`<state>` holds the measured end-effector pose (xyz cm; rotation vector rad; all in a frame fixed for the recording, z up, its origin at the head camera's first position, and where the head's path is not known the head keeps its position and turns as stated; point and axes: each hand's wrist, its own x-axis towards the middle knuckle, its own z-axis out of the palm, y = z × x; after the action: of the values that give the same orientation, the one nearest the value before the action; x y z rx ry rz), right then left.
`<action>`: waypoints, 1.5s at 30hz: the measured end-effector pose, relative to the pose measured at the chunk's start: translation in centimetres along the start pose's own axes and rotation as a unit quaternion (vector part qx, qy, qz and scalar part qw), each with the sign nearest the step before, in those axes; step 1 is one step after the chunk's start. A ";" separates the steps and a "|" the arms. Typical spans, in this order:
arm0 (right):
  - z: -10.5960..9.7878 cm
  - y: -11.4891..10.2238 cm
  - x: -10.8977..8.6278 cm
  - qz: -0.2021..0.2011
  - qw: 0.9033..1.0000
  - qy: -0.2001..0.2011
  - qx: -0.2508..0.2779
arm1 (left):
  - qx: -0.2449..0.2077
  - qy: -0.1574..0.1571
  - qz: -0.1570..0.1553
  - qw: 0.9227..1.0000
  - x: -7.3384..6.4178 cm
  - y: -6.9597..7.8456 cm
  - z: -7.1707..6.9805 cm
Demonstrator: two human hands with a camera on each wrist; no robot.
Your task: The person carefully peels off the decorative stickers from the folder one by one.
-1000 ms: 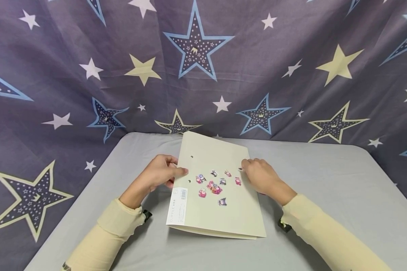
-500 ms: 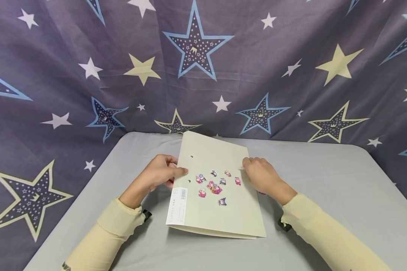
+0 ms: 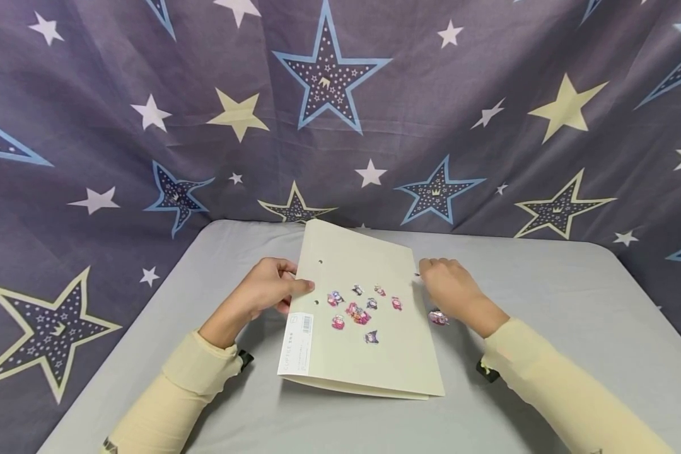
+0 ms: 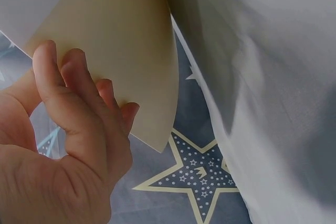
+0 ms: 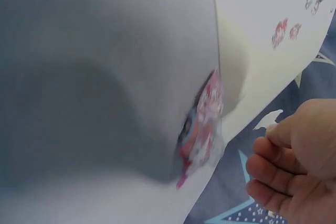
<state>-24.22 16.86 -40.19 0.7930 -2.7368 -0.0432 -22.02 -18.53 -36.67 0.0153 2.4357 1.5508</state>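
Note:
A cream clip file folder (image 3: 397,366) lies at a slant on the grey-covered table, with several small cartoon stickers (image 3: 359,314) on its cover. My left hand (image 3: 272,287) grips the folder's left edge, thumb on top; in the left wrist view its fingers (image 4: 79,77) lie against the folder's underside. Just off the folder's right edge, my right hand (image 3: 451,287) pinches a small sticker (image 3: 417,274), mostly hidden by the fingers. In the right wrist view, the sticker (image 5: 269,120) shows a whitish side. A small pile of pink stickers (image 3: 438,317) lies below this hand, beside the folder.
The grey table cover (image 3: 562,315) stretches out on both sides of the folder. Behind it hangs a dark star-patterned curtain (image 3: 374,94). A white label (image 3: 296,347) is on the folder's lower left, below two small holes.
My right hand has moved right, off the folder's edge, with the small sticker in its fingertips. The pink sticker pile has come into fuller view. My left hand has stayed in place.

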 end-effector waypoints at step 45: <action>0.1 1.9 -1.2 0.008 1.000 -0.015 -0.003 | -0.012 -0.002 0.007 1.000 0.0 0.2 -0.1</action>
<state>-24.22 19.13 -40.37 0.7748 -2.7695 -0.0616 -22.02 -18.50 -36.45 0.0311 2.4185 1.5845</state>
